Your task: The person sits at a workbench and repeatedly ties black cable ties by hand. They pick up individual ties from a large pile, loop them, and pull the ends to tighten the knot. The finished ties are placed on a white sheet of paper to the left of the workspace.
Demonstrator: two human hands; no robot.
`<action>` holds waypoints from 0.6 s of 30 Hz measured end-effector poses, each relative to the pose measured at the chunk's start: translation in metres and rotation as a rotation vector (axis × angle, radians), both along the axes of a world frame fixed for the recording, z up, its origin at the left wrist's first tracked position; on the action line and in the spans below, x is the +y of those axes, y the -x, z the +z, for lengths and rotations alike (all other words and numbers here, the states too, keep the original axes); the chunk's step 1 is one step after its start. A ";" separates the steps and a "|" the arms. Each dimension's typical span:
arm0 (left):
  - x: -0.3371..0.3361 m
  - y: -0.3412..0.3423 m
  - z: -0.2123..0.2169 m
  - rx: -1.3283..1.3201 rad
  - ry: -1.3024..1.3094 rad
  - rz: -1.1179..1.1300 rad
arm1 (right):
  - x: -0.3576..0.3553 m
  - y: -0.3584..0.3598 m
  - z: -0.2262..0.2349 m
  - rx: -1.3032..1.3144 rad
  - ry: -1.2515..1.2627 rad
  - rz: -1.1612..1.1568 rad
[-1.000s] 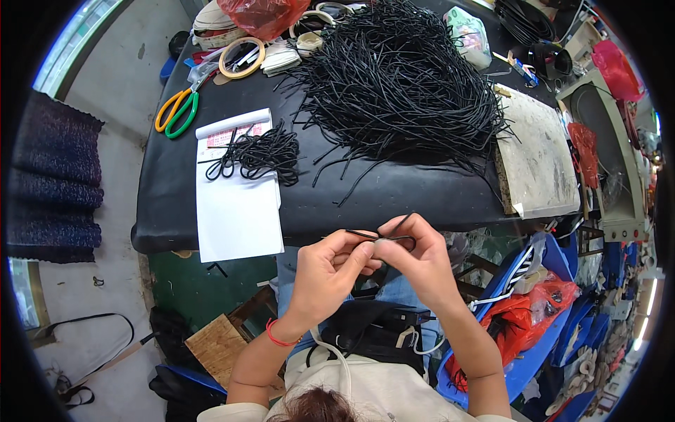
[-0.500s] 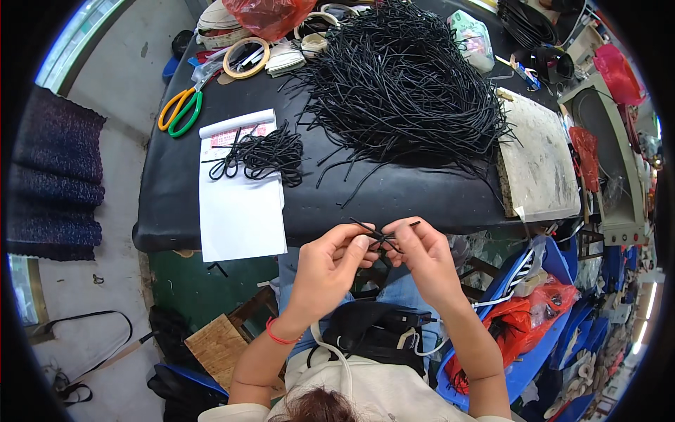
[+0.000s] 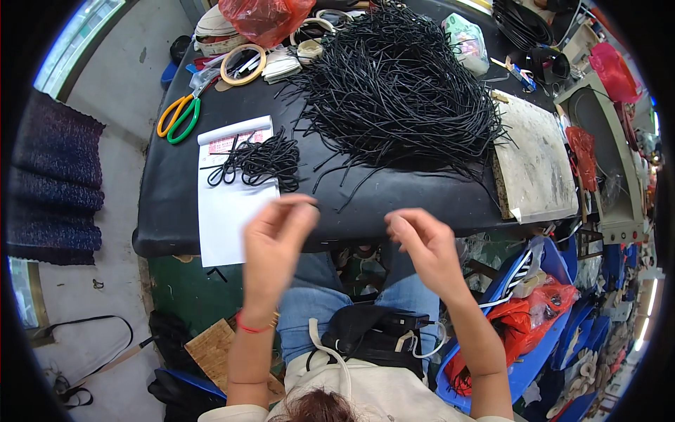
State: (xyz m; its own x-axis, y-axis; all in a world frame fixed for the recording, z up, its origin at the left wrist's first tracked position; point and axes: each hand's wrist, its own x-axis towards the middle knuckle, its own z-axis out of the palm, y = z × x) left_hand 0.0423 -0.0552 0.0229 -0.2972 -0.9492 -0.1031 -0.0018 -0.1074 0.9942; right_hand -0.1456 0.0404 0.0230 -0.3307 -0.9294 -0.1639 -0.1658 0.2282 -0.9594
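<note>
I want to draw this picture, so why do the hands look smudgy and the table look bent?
In the head view, the left hand and right hand are smeared by motion blur; the pile of black cords and scissors stay sharp. The fisheye lens curves the black table edge and darkens the picture's corners. Light is soft, with no strong glare.

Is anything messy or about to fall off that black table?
Yes. The white paper sheet hangs over the table's front edge, with a small bundle of black cords lying on its upper part. A few loose strands from the big cord pile trail toward the front edge too.
</note>
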 end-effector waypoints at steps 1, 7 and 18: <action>-0.015 -0.010 0.003 -0.039 0.112 0.128 | -0.008 0.003 0.005 0.318 0.137 -0.046; -0.050 -0.012 0.005 -0.949 0.986 0.530 | -0.059 0.017 -0.025 1.094 0.468 0.185; -0.003 0.031 -0.023 -0.612 0.838 -0.060 | -0.061 0.005 -0.029 1.175 0.520 0.303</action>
